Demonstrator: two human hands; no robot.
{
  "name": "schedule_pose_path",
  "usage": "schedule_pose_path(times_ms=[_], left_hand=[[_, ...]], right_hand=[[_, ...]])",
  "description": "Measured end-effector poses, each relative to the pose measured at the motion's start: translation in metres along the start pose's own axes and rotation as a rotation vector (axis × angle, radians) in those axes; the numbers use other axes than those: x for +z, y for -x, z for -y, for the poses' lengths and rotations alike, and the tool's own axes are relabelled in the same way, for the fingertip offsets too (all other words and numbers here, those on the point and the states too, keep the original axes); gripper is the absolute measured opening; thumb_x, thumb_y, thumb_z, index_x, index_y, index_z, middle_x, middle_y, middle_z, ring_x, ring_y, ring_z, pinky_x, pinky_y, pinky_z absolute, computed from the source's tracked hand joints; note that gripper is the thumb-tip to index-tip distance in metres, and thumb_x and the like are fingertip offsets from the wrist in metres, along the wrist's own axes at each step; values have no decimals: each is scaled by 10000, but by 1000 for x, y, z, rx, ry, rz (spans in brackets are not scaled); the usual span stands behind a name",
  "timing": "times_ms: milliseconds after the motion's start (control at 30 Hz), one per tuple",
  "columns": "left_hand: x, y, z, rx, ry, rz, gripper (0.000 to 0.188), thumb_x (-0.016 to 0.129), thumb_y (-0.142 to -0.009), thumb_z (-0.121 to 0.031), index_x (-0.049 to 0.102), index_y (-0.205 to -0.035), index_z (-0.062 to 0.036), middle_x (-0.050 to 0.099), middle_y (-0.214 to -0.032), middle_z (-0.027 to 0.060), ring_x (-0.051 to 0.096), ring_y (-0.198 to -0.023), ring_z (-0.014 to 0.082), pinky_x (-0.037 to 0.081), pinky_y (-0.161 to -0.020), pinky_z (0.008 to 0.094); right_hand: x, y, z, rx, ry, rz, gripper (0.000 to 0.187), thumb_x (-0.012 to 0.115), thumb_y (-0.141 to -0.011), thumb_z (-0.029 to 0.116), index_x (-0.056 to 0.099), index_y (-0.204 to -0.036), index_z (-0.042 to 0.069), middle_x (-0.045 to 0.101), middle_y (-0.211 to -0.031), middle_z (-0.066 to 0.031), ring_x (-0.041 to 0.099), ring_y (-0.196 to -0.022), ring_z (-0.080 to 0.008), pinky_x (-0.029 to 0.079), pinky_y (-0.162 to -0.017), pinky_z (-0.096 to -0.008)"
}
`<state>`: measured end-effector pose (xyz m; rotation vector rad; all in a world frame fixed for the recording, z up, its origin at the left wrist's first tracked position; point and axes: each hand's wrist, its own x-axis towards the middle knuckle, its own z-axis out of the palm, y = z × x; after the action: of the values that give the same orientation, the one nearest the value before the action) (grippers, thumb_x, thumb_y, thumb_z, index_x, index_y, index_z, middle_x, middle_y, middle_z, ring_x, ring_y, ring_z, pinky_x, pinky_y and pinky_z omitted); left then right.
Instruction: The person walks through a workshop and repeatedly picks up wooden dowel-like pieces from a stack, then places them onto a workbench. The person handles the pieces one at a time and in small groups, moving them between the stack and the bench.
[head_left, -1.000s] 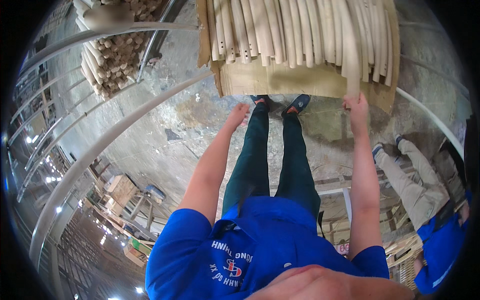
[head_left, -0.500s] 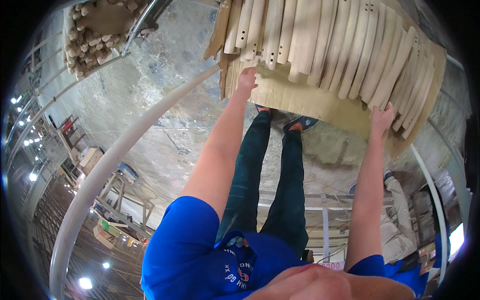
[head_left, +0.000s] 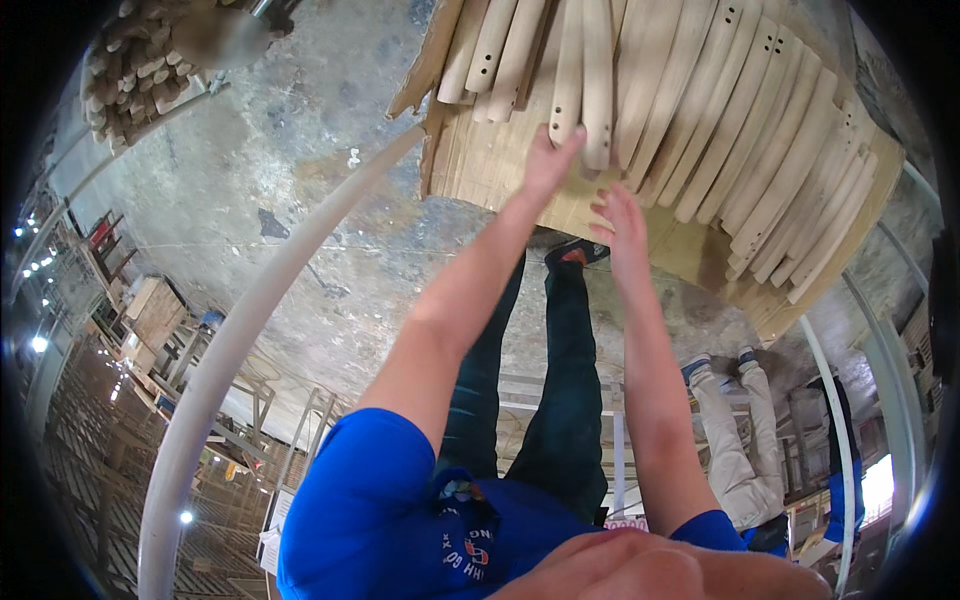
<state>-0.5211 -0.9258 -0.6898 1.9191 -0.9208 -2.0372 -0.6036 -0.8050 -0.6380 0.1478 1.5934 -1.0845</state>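
Pale, slightly curved wooden bars (head_left: 690, 90) lie side by side in a row on a cardboard sheet (head_left: 480, 165); several have small drilled holes near their ends. My left hand (head_left: 550, 162) is closed around the near end of one drilled wooden bar (head_left: 567, 80), its thumb across the tip. Just right of it, another wooden bar (head_left: 597, 90) reaches out at about the same length. My right hand (head_left: 622, 218) is open below that bar's end, fingers apart and holding nothing, over the cardboard's near edge.
A thick pale rail (head_left: 270, 270) curves along my left. Stacked wooden pieces (head_left: 130, 75) stand at the far left. Another person in light trousers (head_left: 735, 440) is at the lower right. A white post (head_left: 835, 400) rises on the right.
My left hand has moved right and closed on a bar's end. My right hand has left the right side of the row and come left, near it. Bars around the left hand have shifted, opening a gap.
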Motion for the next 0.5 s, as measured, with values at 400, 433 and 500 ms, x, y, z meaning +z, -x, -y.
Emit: schedule_pose_path(times_ms=[400,433,500], left_hand=[[8,15,-22,-49,379,73,409,561,-859,-353,468,-1121,-52,595,-955,107,592,-884,254,497,-709,401],[2,13,-24,-53,405,118,390,539,-874,-366,471,-1115,-67,593,-954,93,591,-888,235,499,-714,394],[-9,12,-28,-59,456,210,357,494,-904,-392,477,-1103,-96,591,-953,64,588,-895,196,504,-725,381]], right_hand=[[23,-51,35,91,-248,-140,329,607,-842,301,434,-1011,78,548,-832,-70,595,-765,-201,468,-626,-323],[21,-50,35,117,-316,-86,317,616,-838,292,430,-992,86,545,-813,-65,595,-746,-199,466,-618,-323],[22,-48,35,152,-351,-39,324,618,-836,305,435,-1007,99,549,-822,-59,586,-735,-182,463,-623,-319]])
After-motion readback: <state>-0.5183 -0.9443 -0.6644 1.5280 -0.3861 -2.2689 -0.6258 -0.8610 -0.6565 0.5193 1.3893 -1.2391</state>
